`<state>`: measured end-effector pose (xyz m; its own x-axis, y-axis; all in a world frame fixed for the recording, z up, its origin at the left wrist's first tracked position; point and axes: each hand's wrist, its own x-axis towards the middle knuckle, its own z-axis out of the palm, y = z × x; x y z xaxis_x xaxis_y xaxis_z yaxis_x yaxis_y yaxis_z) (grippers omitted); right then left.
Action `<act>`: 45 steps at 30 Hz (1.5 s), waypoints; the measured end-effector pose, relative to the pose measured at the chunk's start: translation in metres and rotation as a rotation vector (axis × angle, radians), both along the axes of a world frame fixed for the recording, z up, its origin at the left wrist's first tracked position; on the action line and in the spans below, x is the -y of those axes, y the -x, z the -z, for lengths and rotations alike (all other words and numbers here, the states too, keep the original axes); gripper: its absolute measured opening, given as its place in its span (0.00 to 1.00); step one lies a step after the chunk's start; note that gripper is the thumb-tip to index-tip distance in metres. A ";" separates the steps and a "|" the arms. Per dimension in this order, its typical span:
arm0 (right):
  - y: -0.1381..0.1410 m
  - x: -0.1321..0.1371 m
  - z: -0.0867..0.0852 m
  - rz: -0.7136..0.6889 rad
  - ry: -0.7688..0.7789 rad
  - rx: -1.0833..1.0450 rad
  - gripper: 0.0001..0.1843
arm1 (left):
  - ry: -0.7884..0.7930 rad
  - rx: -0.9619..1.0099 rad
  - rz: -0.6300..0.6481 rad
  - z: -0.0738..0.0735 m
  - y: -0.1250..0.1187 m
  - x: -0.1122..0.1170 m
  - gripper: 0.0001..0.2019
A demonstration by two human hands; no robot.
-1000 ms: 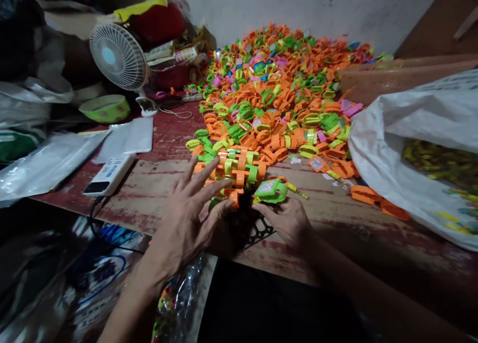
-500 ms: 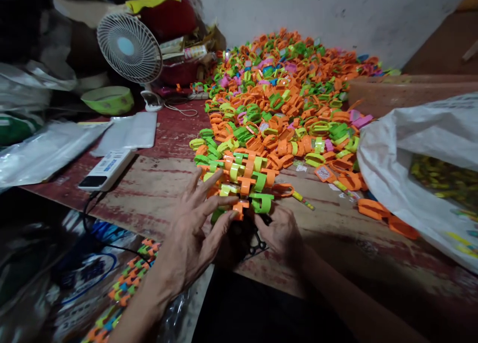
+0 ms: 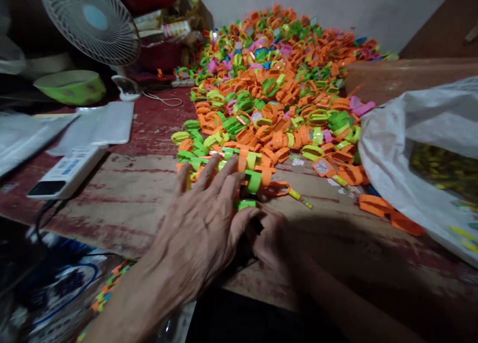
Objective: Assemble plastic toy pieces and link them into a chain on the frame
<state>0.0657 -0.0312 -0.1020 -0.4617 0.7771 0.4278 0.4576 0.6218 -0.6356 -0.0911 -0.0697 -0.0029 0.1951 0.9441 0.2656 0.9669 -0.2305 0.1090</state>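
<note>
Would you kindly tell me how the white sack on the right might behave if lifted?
The white sack would probably be floppy, since its wall creases and sags. It may feel weighty, as a mass of yellowish contents shows inside. Tipping could spill them: the mouth gapes.

2 bare hands [image 3: 192, 233], 1 round white fan [image 3: 95, 18], 1 round green bowl [image 3: 70, 88], 1 white plastic sack [image 3: 384, 126], multicoloured plastic loops [image 3: 278, 140] uncountable

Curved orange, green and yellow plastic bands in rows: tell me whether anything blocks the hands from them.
Nothing visible does: the left hand lies spread over the curved plastic bands; the right hand is at their near edge, partly hidden.
</note>
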 end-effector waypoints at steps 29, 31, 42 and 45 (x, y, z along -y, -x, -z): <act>-0.101 -0.056 0.019 0.348 -0.456 0.235 0.12 | 0.209 0.250 -0.027 -0.032 0.028 0.022 0.35; -0.102 -0.057 0.016 0.356 -0.449 0.230 0.10 | 0.209 0.221 0.007 -0.033 0.024 0.016 0.32; -0.059 -0.014 -0.001 0.291 -0.042 0.105 0.12 | 0.119 0.125 0.042 -0.018 0.016 0.009 0.23; -0.048 -0.012 -0.003 0.283 0.125 0.021 0.11 | 0.102 0.122 0.052 -0.013 0.019 0.008 0.23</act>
